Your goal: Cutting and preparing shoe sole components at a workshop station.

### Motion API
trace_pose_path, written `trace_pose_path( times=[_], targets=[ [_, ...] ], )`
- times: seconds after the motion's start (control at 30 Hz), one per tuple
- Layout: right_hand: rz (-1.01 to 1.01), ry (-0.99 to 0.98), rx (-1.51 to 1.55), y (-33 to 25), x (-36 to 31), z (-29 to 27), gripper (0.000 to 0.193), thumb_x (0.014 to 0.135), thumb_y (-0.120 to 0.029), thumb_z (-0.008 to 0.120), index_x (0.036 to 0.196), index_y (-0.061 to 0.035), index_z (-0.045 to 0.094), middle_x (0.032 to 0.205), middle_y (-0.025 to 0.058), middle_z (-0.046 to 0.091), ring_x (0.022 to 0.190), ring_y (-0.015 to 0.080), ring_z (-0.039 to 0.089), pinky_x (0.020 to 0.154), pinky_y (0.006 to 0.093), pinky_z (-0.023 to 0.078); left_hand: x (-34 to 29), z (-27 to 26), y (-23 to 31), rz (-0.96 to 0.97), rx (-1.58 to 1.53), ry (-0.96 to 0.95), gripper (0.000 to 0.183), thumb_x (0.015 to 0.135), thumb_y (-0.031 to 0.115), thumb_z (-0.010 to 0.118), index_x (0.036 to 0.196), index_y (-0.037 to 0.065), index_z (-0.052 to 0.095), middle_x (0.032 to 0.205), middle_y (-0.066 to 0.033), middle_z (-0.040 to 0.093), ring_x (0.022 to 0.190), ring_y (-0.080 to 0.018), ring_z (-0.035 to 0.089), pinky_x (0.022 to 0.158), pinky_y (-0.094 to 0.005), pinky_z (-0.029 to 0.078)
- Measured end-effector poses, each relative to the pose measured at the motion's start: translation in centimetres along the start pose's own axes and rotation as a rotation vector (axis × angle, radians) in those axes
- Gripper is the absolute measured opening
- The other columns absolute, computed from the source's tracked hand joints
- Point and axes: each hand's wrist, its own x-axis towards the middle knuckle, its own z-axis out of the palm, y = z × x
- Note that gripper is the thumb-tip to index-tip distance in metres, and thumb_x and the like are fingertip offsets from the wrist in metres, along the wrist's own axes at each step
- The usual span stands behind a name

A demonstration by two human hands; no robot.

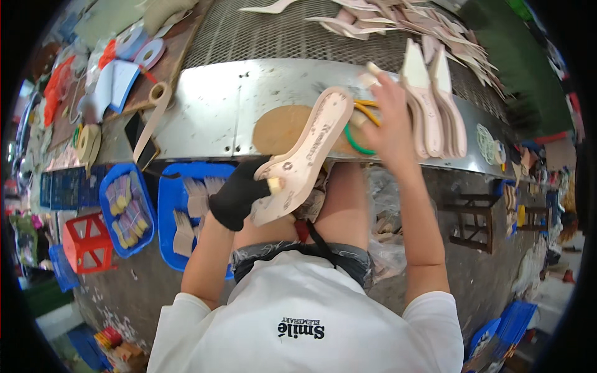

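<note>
My left hand (239, 194), in a black glove with bare or covered pale fingertips, grips a pale pink shoe insole (312, 140) by its wider end. The insole tilts up over the bench edge, with dark printing on its face. My right hand (393, 118) is raised to the right of the insole's narrow end, its fingers apart and slightly blurred, with pale covers on some tips. Beside it, a yellow loop (368, 112) and a green loop (356, 142) lie partly hidden; whether the hand touches them is unclear. Several stacked insoles (429, 118) rest just right of that hand.
A metal bench (208, 112) with a round brown patch (273, 127) spans the front. Loose insoles (416, 18) pile on the mesh surface (267, 37) behind. Left are a tape roll (160, 93), a phone (142, 142) and blue bins (163, 217); right is a wooden stool (471, 217).
</note>
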Motion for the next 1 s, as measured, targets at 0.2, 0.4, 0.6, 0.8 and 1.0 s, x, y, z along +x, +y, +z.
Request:
trace_pose_path(
  times=[0.2, 0.4, 0.6, 0.8, 1.0],
  targets=[
    [-0.073, -0.268, 0.256, -0.5, -3.2, -4.5, 0.028, 0.074, -0.003, 0.064, 0.102, -0.0041, 0.063, 0.097, 0.0086, 0.061, 0.093, 0.0267, 0.057, 0.082, 0.0355, 0.044, 2.4, 3.9, 0.4, -0.046, -0.541, -0.375, 0.068, 0.088, 0.052, 0.055, 0.125, -0.005, 0.050, 0.092, -0.0133, 0.060, 0.079, -0.0213, 0.060, 0.067, -0.0340, 0.053],
    [0.842, 0.020, 0.492, 5.8, -5.7, -8.8, 0.024, 0.083, -0.005, 0.055, 0.105, 0.0043, 0.059, 0.092, 0.0150, 0.057, 0.092, 0.0327, 0.055, 0.081, 0.0403, 0.044, 4.7, 12.3, -2.5, -0.491, -0.057, -0.461, 0.039, 0.091, 0.032, 0.056, 0.114, 0.000, 0.059, 0.096, -0.0054, 0.063, 0.088, -0.0136, 0.060, 0.074, -0.0292, 0.049],
    [0.440, 0.063, -0.307, 8.1, -6.3, -7.9, 0.035, 0.077, -0.003, 0.054, 0.111, 0.0025, 0.054, 0.107, 0.0215, 0.055, 0.106, 0.0384, 0.048, 0.091, 0.0423, 0.039, 3.9, 15.4, -11.1, 0.247, 1.380, -0.705, 0.043, 0.087, 0.031, 0.057, 0.124, 0.009, 0.055, 0.113, -0.0178, 0.059, 0.097, -0.0303, 0.061, 0.080, -0.0384, 0.050],
    [0.816, 0.063, -0.308, 22.3, -9.2, -14.1, 0.039, 0.077, -0.026, 0.065, 0.104, 0.0030, 0.061, 0.090, 0.0153, 0.062, 0.082, 0.0304, 0.058, 0.075, 0.0391, 0.045, 13.3, 16.1, -1.6, 0.417, 1.090, -0.131, 0.032, 0.077, 0.029, 0.067, 0.096, 0.004, 0.059, 0.082, -0.0140, 0.064, 0.080, -0.0331, 0.063, 0.072, -0.0397, 0.049],
    [1.148, -0.296, 0.611, 27.6, -9.1, -10.7, 0.050, 0.083, -0.043, 0.064, 0.099, 0.0052, 0.065, 0.087, 0.0087, 0.066, 0.073, 0.0146, 0.061, 0.063, 0.0303, 0.047, 26.1, 19.1, -1.5, 0.014, 0.516, 0.023, 0.058, 0.079, 0.039, 0.070, 0.117, 0.000, 0.052, 0.087, -0.0085, 0.060, 0.068, -0.0156, 0.056, 0.059, -0.0279, 0.050]
  ],
)
